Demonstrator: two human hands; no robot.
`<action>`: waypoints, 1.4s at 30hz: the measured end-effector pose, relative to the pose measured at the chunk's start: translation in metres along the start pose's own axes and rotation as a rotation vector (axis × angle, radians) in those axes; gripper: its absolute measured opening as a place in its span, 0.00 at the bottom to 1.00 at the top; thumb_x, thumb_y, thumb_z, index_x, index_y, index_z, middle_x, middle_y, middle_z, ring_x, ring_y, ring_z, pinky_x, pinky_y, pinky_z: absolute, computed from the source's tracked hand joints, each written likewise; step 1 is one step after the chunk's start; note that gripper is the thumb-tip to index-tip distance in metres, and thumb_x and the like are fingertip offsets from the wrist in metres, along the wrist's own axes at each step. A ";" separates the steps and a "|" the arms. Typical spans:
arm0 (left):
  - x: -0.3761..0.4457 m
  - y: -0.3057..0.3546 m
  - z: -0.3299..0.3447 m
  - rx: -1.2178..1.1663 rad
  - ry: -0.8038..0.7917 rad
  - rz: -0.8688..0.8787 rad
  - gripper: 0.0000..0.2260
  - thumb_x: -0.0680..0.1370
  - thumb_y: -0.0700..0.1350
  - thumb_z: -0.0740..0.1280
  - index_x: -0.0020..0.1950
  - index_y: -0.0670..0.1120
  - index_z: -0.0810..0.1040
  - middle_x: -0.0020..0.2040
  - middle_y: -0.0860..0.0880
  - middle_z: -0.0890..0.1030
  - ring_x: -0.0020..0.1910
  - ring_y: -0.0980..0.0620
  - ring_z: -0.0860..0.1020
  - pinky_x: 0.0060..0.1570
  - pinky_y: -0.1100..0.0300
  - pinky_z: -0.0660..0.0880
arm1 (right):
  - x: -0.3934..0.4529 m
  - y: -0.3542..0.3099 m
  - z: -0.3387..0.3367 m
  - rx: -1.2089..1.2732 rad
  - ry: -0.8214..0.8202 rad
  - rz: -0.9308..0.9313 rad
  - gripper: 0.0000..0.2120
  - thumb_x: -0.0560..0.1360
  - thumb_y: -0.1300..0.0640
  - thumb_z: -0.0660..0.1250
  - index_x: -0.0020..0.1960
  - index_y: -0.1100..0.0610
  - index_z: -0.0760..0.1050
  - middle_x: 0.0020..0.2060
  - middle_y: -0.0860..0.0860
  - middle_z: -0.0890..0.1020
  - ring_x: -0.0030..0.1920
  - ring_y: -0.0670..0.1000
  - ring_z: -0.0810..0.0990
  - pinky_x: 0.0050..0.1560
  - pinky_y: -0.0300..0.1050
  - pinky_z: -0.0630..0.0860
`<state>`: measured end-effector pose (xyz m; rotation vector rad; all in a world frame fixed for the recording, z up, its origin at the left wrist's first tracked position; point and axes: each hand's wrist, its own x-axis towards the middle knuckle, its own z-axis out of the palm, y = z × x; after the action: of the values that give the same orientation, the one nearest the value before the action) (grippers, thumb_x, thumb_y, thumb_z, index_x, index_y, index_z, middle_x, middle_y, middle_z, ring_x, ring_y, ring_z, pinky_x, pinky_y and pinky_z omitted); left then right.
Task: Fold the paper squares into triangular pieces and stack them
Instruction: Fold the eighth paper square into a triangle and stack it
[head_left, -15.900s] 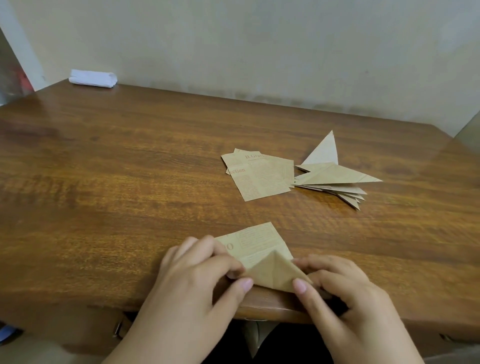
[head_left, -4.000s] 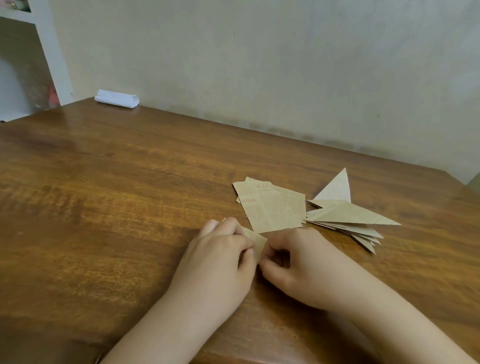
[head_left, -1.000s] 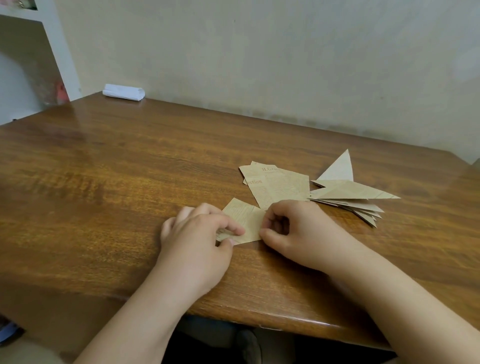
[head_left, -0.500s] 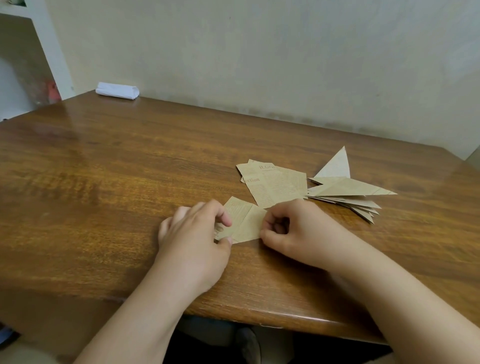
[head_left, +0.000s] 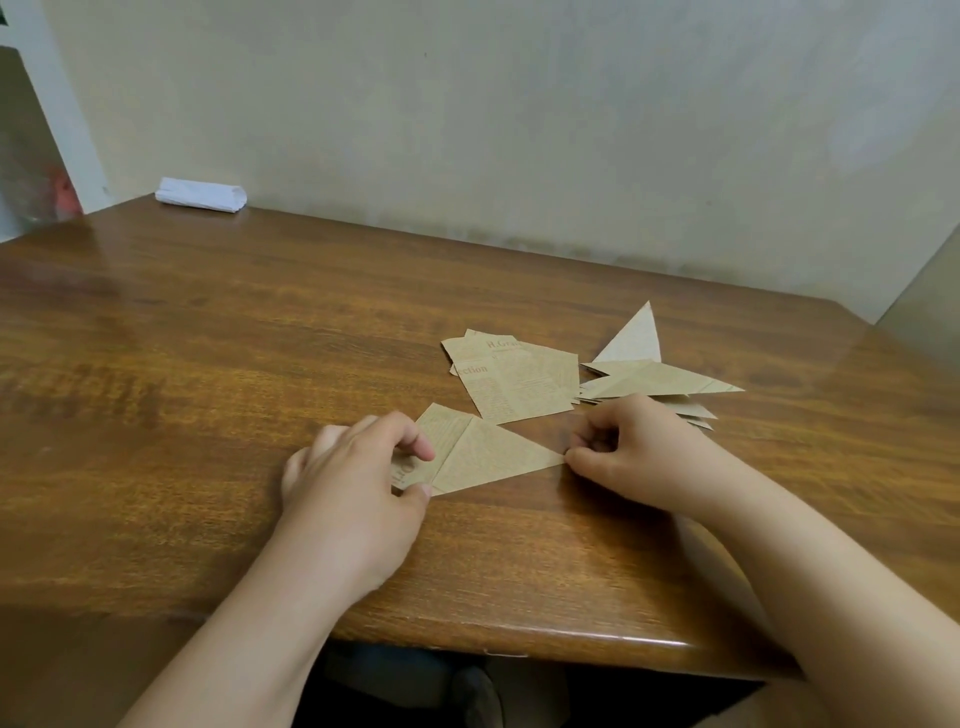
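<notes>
With the left hand pinching the triangle and the right hand nipping its tip, uneven pull could skew the crease.

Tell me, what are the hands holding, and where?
One folded paper piece: left hand pinches its wide left end, right hand pinches its pointed right tip.

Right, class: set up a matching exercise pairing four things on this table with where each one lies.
Things:
1. white folded cloth
2. pile of unfolded paper squares
3. stack of folded triangles
4. paper piece being folded

Places:
A. between the left hand and right hand
B. far left corner of the wooden table
C. right of the squares
D. just beyond the piece in hand

Pairs: 1-B, 2-D, 3-C, 4-A
</notes>
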<state>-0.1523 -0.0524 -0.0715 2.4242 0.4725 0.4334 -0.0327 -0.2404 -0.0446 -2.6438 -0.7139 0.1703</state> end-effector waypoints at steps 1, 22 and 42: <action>0.000 0.000 0.000 0.011 -0.011 0.002 0.07 0.77 0.49 0.66 0.50 0.60 0.69 0.46 0.67 0.65 0.52 0.62 0.56 0.64 0.58 0.55 | -0.001 -0.002 0.001 -0.033 0.018 0.013 0.06 0.73 0.55 0.67 0.37 0.52 0.76 0.31 0.45 0.76 0.31 0.42 0.72 0.28 0.31 0.67; -0.061 -0.032 -0.007 0.231 -0.191 0.610 0.17 0.74 0.62 0.57 0.58 0.57 0.72 0.52 0.59 0.75 0.58 0.61 0.73 0.65 0.53 0.62 | -0.072 -0.020 0.044 0.011 0.011 -0.497 0.17 0.77 0.43 0.57 0.62 0.46 0.74 0.65 0.33 0.70 0.69 0.29 0.59 0.66 0.25 0.56; -0.076 -0.052 0.012 0.196 0.130 0.875 0.14 0.81 0.42 0.51 0.58 0.50 0.75 0.59 0.48 0.81 0.63 0.50 0.76 0.61 0.50 0.73 | -0.105 -0.020 0.039 0.145 0.154 -0.542 0.17 0.76 0.36 0.58 0.58 0.42 0.77 0.56 0.35 0.77 0.60 0.39 0.75 0.60 0.31 0.68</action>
<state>-0.2260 -0.0530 -0.1278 2.7025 -0.5642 0.9396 -0.1410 -0.2641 -0.0708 -2.2043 -1.2720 -0.1275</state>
